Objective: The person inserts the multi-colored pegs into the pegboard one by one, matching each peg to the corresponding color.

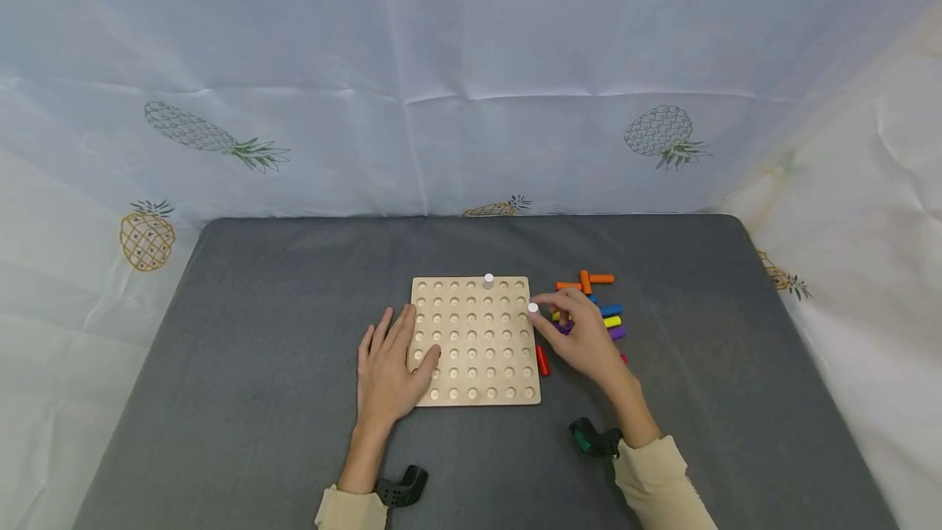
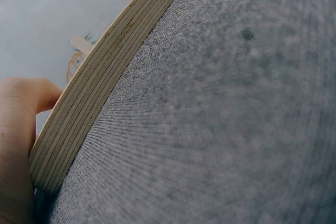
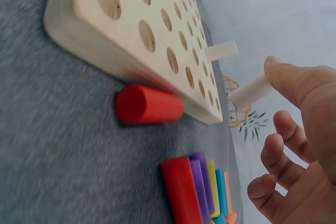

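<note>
A pale wooden pegboard [image 1: 471,342] with rows of round holes lies flat on the table. My left hand [image 1: 390,370] rests at its left edge, fingers stretched out and thumb over the top face. Between thumb and index finger my right hand [image 1: 581,334] pinches a white peg [image 3: 252,92], just above the board's right edge. Another white peg [image 1: 489,281] stands upright in a hole of the far row. One red peg [image 3: 149,105] lies against the board's right side.
Right of the board, partly hidden under my right hand, lie several loose pegs: orange [image 1: 585,282], blue [image 1: 611,311], yellow [image 1: 612,321], purple [image 1: 617,333] and red [image 3: 181,190]. A dark grey cloth covers the table [image 1: 257,366]. Pineapple-print fabric [image 1: 441,154] hangs behind it.
</note>
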Available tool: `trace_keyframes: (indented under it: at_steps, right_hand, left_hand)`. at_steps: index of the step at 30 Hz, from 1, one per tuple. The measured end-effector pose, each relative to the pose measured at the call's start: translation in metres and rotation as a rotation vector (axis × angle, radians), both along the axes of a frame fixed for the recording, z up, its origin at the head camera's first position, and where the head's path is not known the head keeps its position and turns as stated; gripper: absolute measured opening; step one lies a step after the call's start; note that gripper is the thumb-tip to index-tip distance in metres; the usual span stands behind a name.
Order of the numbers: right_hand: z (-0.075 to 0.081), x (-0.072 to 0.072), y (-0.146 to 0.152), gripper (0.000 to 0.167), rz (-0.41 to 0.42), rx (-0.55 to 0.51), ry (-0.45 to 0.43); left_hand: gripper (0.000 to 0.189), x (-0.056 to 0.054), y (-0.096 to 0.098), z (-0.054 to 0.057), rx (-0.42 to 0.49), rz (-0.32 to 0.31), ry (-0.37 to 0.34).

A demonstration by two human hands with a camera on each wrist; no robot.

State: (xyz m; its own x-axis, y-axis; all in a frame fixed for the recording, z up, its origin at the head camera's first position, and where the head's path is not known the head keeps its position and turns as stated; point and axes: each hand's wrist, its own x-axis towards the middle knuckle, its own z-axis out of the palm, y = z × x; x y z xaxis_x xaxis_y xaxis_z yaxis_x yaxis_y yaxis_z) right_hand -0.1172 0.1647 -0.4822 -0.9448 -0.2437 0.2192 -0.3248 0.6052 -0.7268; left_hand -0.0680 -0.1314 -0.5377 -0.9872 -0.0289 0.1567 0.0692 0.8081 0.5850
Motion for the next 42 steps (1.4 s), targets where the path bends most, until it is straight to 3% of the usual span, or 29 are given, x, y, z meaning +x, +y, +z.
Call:
trace_keyframes:
  at_steps: [8,14,26,29,36,42]
  right_hand:
    - [0.004,-0.010,-0.013,0.023,0.007,-0.050,-0.038]
    - [-0.001,-0.018,-0.019,0.024,-0.032,-0.098,-0.078]
    - [-0.016,-0.038,-0.034,0.027,-0.106,-0.316,-0.097]
    - [-0.011,-0.038,-0.040,0.028,-0.108,-0.345,-0.130]
    - [0.016,-0.030,-0.053,0.028,-0.123,-0.359,-0.169]
    - [0.015,-0.030,-0.056,0.028,-0.119,-0.351,-0.165]
  left_hand:
    - [0.073,0.001,-0.001,0.001,0.002,0.003,-0.002]
    - [0.073,0.000,0.000,0.000,0.002,0.004,0.024]
    - [0.072,0.001,-0.002,0.000,0.011,0.001,0.005]
    - [0.072,0.001,-0.002,0.000,0.011,0.000,0.011]
    - [0.072,0.001,-0.001,0.000,0.009,-0.004,0.021]
    - [0.072,0.001,-0.001,0.000,-0.002,0.002,0.017]
